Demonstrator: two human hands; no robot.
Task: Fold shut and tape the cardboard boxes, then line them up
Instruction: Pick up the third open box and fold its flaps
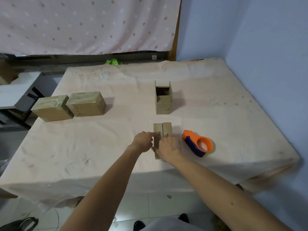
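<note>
Table [100,147], box [86,104] marked "3-2", left hand [143,142], right hand [168,147] on folded box [162,129]

Taped brown cardboard box [51,109] touches second taped box [86,105], near worktop [100,147] left edge. Open-topped cardboard box [163,104] upright mid-worktop. Folded untaped box [162,129] near front edge, orange-purple tape dispenser [198,144] just right.

You're in a plain room at home, set up as a packing spot: dotted pink curtain [83,25] at back, blue walls [258,39], tiled floor [158,209], cloth-covered tabletop [100,147] w/ taped boxes [86,104] & a tape dispenser [198,144].
</note>
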